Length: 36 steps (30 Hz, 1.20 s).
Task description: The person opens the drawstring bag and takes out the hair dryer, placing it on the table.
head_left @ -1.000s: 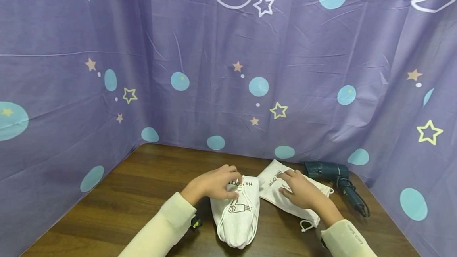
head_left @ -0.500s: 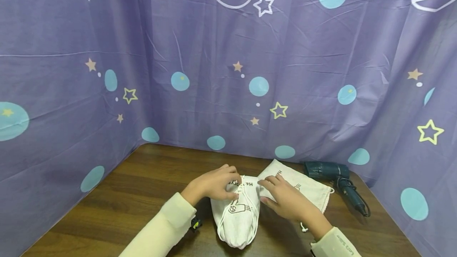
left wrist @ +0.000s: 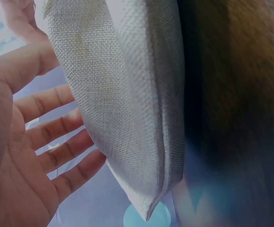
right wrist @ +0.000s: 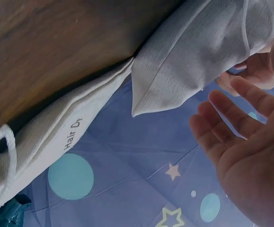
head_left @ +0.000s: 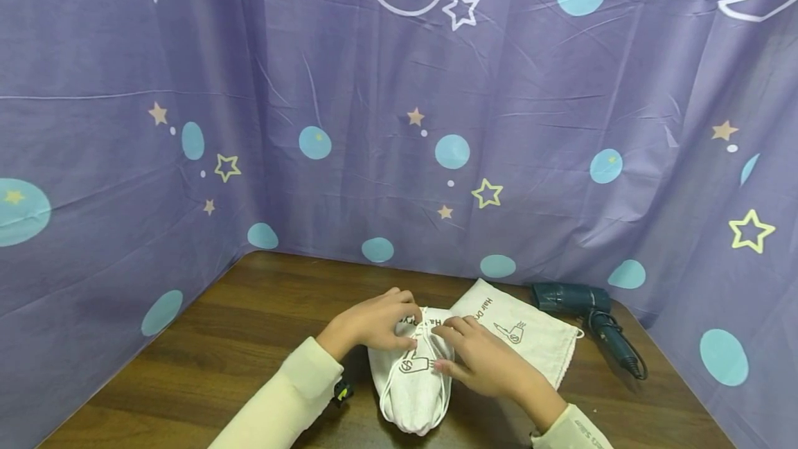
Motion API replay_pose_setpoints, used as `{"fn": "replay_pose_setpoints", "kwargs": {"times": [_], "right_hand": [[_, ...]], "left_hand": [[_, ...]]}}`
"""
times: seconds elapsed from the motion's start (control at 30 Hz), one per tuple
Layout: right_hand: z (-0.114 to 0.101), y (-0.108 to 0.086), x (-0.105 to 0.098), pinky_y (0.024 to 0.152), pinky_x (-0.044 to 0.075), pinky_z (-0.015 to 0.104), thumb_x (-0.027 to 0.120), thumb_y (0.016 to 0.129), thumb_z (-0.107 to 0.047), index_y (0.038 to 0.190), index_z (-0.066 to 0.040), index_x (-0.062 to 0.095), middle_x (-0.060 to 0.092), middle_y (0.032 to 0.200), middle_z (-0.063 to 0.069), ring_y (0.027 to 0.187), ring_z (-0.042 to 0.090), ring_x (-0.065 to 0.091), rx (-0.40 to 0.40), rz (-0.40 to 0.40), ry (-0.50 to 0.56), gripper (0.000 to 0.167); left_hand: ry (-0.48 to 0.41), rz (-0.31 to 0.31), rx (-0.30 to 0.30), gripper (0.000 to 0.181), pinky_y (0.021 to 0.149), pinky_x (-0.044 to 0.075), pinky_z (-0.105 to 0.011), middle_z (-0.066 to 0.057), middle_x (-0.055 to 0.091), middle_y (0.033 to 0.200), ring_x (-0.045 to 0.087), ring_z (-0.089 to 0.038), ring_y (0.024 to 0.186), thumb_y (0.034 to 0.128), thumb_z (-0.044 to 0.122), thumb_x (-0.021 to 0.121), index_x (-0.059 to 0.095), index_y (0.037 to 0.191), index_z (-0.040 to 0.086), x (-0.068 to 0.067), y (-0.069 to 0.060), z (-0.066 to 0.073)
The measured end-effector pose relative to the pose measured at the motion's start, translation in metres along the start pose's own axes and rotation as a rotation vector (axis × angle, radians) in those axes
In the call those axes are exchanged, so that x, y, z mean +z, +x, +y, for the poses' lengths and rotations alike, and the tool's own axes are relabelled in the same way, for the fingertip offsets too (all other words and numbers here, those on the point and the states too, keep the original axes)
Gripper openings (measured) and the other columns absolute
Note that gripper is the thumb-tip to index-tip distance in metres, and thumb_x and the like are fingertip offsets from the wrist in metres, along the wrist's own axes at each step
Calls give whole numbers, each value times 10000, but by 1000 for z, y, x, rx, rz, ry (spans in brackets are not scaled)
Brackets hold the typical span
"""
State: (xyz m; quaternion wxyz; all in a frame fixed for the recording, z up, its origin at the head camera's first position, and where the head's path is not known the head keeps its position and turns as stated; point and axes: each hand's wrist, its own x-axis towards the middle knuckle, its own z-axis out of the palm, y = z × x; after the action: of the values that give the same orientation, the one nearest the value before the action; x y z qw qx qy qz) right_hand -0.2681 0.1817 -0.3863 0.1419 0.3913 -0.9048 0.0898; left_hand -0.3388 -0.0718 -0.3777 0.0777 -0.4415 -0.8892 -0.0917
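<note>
A stuffed white drawstring bag, printed with a hair dryer drawing, lies on the table at front center. My left hand is at its left side. In the left wrist view the left fingers are mostly straight, with their tips against or just beside the cloth. Over the bag's right side is my right hand, thumb and fingers apart. The right wrist view shows the right fingers loosely bent, with a visible gap to the bag. White cords run along the bag's top between both hands.
A flat white bag lettered "Hair Dryer" lies to the right, partly behind my right forearm. Beyond it, a dark teal hair dryer rests with its cord wrapped at the handle. A purple patterned curtain stands along the table's back.
My right hand has moved left from above the flat bag to the stuffed bag's right side, uncovering the flat bag's print. The left hand has stayed in place.
</note>
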Motion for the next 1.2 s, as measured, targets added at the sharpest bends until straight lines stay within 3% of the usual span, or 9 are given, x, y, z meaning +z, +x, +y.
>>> {"fn": "replay_pose_setpoints", "kwargs": {"times": [0.27,0.57,0.7,0.9,1.07,1.2], "right_hand": [[-6,1,8,1094,425,497,584,1016,-462,1352,-89,622,613,1273,34,1219,233,568,-44,13,-16,503],[-12,0,7,1025,474,426,566,1036,-425,1333,-82,635,622,1264,13,1179,194,570,-74,5,-26,459],[-14,-1,7,1035,467,433,544,996,-571,1360,-107,619,612,1263,-2,1158,181,560,-97,-5,-26,595],[-23,-3,8,954,498,394,566,792,-831,1477,-190,525,542,1335,-3,1160,175,503,-134,-55,-62,939],[-31,-4,11,965,507,433,605,666,-901,1491,-214,499,515,1407,36,1190,214,485,-145,-57,-131,1078],[-34,-4,15,947,514,442,581,642,-933,1478,-201,500,517,1400,50,1157,224,500,-151,-47,-196,1113]], "left_hand": [[10,5,9,358,862,467,-266,45,599,1133,488,-106,1010,872,416,760,694,1160,214,0,1,0],[7,7,13,356,857,463,-265,39,600,1131,480,-105,1000,874,411,760,693,1161,212,0,2,-2],[7,1,6,360,844,460,-259,47,594,1124,474,-101,990,874,417,764,693,1164,217,0,1,-2],[3,-3,3,359,847,460,-258,49,594,1133,474,-101,998,877,411,768,696,1169,213,1,1,-3],[-1,2,3,358,843,459,-262,45,595,1123,473,-102,989,874,401,774,700,1164,205,1,0,-3],[-3,-2,-1,359,834,455,-256,51,592,1118,466,-96,980,873,408,774,698,1162,210,1,0,-2]]}}
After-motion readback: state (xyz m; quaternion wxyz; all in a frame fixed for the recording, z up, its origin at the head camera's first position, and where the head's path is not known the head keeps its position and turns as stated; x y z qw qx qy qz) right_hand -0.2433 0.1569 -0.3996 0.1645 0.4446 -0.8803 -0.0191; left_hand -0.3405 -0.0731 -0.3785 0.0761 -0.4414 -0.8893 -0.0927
